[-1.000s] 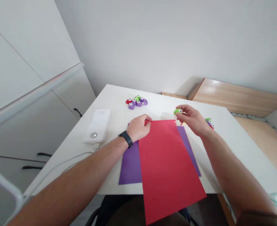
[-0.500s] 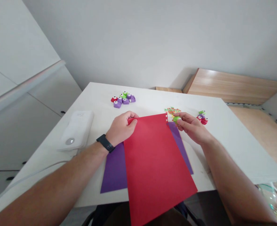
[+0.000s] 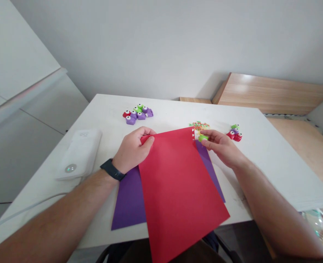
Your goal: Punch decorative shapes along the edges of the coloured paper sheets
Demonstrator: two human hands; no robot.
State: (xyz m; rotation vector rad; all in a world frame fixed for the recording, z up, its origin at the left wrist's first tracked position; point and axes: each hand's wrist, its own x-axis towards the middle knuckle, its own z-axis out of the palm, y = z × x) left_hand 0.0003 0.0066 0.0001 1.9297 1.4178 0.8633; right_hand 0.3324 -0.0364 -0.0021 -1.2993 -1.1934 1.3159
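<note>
My left hand [image 3: 135, 149], with a dark band on its wrist, pinches the upper left corner of a red sheet of paper [image 3: 175, 175]. The sheet is raised at a tilt over a purple sheet [image 3: 128, 202] on the table. Thumb and fingers of my right hand [image 3: 220, 144] close on a small green craft punch [image 3: 203, 138] at the red sheet's upper right corner. A few small cut-out holes [image 3: 193, 134] run down that edge. Whether the paper sits in the punch's slot, I cannot tell. Behind the punch lies a pile of tiny orange and green paper bits [image 3: 199, 125].
On the white table [image 3: 79, 117], several purple, green and red punches [image 3: 138, 114] cluster at the back left. Another small group of punches [image 3: 235, 133] stands right of my right hand. A white device [image 3: 80, 153] with a cable lies at left. A wooden board [image 3: 276, 93] is behind.
My right hand has brought the green punch slightly left, closer to the red sheet's edge. The whole view has shifted a little; my left hand keeps its pinch on the sheet.
</note>
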